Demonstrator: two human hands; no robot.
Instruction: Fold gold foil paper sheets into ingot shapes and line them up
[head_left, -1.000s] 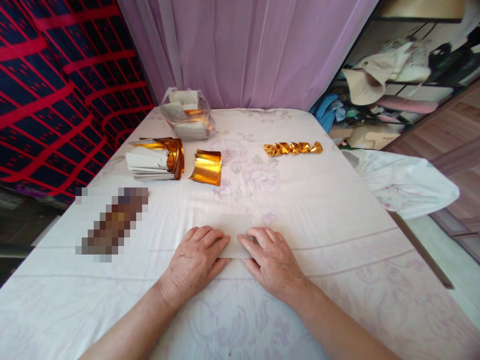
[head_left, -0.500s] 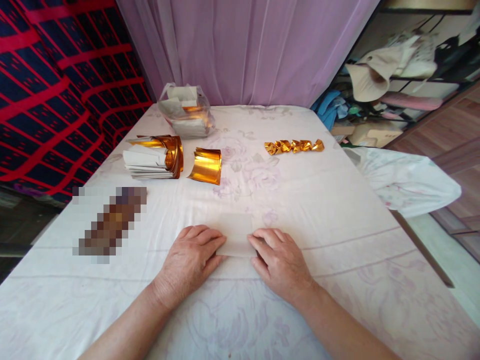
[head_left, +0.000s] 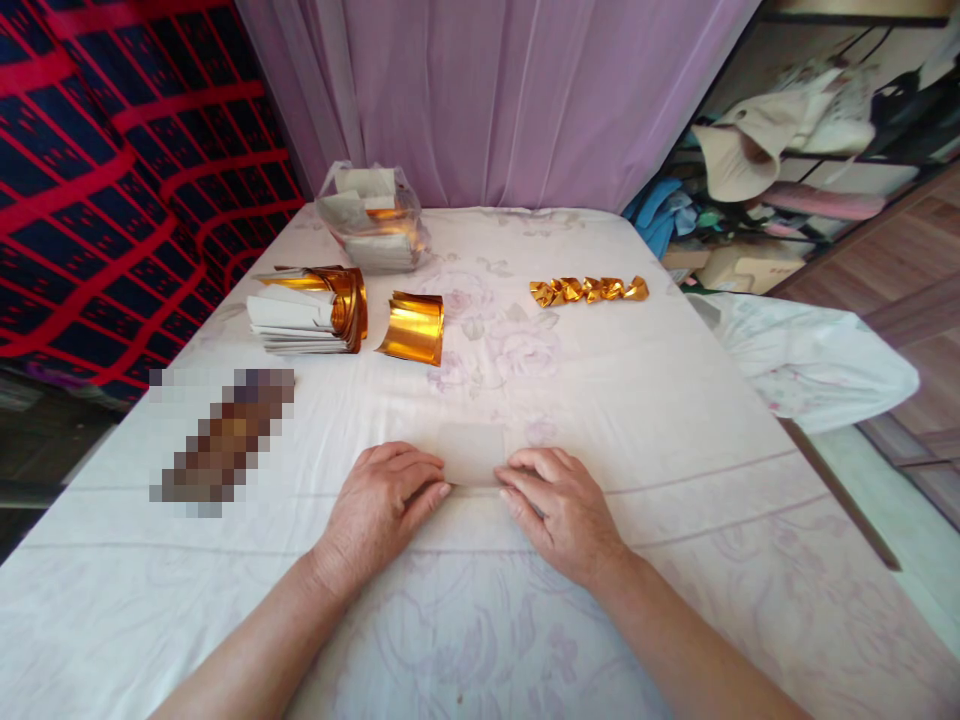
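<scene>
A small whitish sheet of paper [head_left: 472,455] lies on the tablecloth between my two hands, pale side up. My left hand [head_left: 390,500] pinches its near left corner with thumb and fingers. At the near right corner, my right hand [head_left: 559,510] grips the paper the same way. Whether its near edge is folded or rolled is hard to make out. Beyond the hands stand a few curved gold foil papers [head_left: 415,328], and left of them a thick stack of gold-and-white papers [head_left: 307,312]. Folded gold foil pieces [head_left: 589,291] sit in a row at the back right.
A clear plastic bag [head_left: 371,220] of more papers stands at the table's back left. A blurred-out brownish object [head_left: 229,440] lies at the left. Purple curtain [head_left: 495,100] hangs behind the table [head_left: 675,400]; shelves with a cap [head_left: 742,150] are at the right.
The sheet's near edge has moved away from me, so less of its depth shows. Both my hands have shifted slightly forward with it, keeping their grip.
</scene>
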